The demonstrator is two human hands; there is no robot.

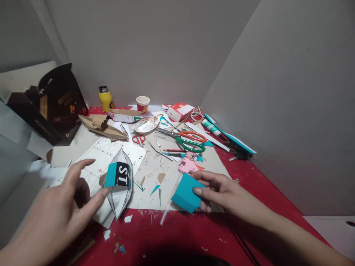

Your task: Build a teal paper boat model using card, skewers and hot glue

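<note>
My right hand [215, 190] pinches a folded piece of blue card [188, 193] between thumb and fingers. Just behind the card lies a pink glue gun [189, 162], partly hidden. A clear glue stick [165, 211] slants out at the card's left side. My left hand [68, 205] is open, its index finger and thumb spread apart. Its thumb tip is right beside a small white boat-shaped paper model [119, 201] with a blue and black band [122, 174] lettered "ST" across it; whether they touch, I cannot tell. The model rests on a sheet with drawn lines [95, 157].
Scissors with orange and green handles [192, 142] and small red scissors [139, 139] lie mid-table. Behind are a cardboard boat [95, 127], a yellow bottle [105, 99], a paper cup [142, 105] and a red-white box [179, 112]. A dark box [63, 107] stands left; walls enclose the back and right.
</note>
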